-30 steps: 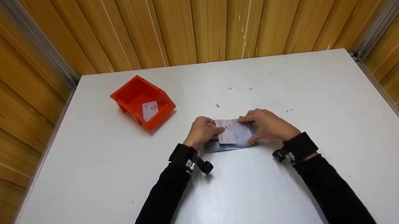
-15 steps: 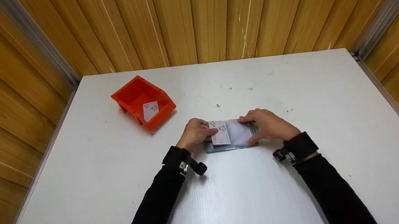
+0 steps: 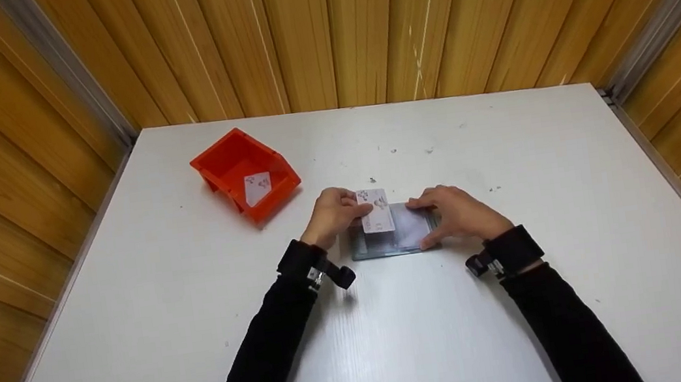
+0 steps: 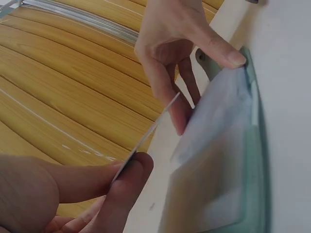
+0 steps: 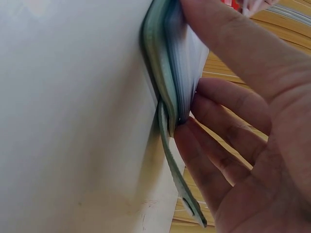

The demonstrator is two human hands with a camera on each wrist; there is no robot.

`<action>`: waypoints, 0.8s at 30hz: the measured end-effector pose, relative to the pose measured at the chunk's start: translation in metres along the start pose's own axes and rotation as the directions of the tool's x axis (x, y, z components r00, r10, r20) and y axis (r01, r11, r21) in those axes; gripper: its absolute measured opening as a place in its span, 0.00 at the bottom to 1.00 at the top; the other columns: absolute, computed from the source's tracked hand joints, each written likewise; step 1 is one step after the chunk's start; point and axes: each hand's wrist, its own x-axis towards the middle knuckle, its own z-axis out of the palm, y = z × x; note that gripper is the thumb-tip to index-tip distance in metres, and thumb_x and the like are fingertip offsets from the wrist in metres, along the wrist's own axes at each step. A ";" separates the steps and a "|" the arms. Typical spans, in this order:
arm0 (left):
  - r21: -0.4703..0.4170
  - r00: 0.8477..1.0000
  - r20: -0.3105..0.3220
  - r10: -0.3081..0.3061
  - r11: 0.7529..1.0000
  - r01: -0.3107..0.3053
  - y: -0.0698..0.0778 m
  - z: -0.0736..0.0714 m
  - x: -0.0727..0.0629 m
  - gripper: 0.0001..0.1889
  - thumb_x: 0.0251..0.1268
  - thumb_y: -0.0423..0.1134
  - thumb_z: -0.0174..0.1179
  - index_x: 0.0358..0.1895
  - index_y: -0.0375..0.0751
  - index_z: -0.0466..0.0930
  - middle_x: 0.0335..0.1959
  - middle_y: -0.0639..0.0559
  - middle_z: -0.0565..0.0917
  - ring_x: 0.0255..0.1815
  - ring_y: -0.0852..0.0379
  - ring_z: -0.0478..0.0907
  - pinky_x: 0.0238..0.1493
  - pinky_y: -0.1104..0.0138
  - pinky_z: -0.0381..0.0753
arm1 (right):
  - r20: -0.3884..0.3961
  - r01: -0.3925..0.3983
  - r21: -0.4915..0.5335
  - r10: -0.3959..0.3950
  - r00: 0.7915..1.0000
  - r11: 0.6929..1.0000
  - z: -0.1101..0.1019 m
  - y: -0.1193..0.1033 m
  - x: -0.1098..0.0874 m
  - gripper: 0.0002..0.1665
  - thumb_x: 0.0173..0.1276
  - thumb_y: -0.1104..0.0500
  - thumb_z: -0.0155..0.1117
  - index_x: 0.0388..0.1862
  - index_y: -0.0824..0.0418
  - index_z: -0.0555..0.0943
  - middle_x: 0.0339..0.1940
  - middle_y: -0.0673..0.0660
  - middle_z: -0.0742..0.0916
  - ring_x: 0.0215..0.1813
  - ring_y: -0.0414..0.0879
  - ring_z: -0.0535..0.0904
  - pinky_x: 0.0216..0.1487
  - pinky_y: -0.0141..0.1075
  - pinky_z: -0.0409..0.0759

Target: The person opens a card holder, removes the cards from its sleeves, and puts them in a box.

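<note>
Currently, left hand [image 3: 332,216]: pinches a white card [image 3: 376,210] near one edge, thumb on top and curled fingers beneath, at the centre of the head view.
White card: raised over the left part of the card holder [image 3: 410,228]; the left wrist view shows it nearly edge-on, tilted and apart from the leaves.
Right hand [image 3: 461,211]: grips the holder's right end between thumb and fingertips, just right of centre.
Card holder: lies on the worktop [image 3: 131,297], clear leaves facing up over a green cover [image 4: 257,170]; a strap [image 5: 181,184] juts from the cover at lower centre of the right wrist view.
Slip risk: the card is thin and held by a small area, so a slack pinch could drop it.
Snag risk: lowered at this tilt, its edge could catch or crease the soft film.
Shift risk: if the right grip eases, leaves could spring up or the holder slide.
Red bin [image 3: 277,200]: upper left of the head view, a second card [image 3: 258,188] lying inside.
Backdrop: wood-look panels [image 3: 351,25] along the top.
</note>
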 end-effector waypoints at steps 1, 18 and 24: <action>0.002 1.000 -0.014 0.010 1.000 -0.010 0.003 -0.003 0.000 0.17 0.66 0.30 0.69 0.53 0.29 0.76 0.36 0.47 0.82 0.36 0.56 0.80 0.47 0.63 0.87 | 0.000 0.003 0.005 -0.003 1.000 1.000 0.000 0.000 0.000 0.49 0.46 0.53 0.89 0.68 0.62 0.80 0.57 0.59 0.86 0.56 0.53 0.78 0.63 0.50 0.77; -0.167 0.970 -0.244 -0.013 0.986 -0.029 0.029 -0.110 -0.001 0.23 0.72 0.38 0.66 0.67 0.36 0.77 0.58 0.42 0.86 0.53 0.47 0.84 0.64 0.58 0.82 | -0.008 0.016 0.057 -0.016 1.000 0.998 0.001 0.000 -0.002 0.48 0.45 0.54 0.90 0.67 0.62 0.81 0.60 0.58 0.86 0.61 0.54 0.78 0.67 0.50 0.76; -0.261 0.927 -0.367 -0.074 0.965 -0.026 0.026 -0.138 0.002 0.25 0.69 0.40 0.68 0.67 0.39 0.78 0.59 0.45 0.86 0.52 0.48 0.83 0.64 0.61 0.82 | -0.013 0.021 0.054 -0.020 1.000 0.998 -0.001 0.000 -0.002 0.48 0.44 0.54 0.90 0.67 0.62 0.81 0.60 0.59 0.86 0.60 0.53 0.78 0.66 0.50 0.76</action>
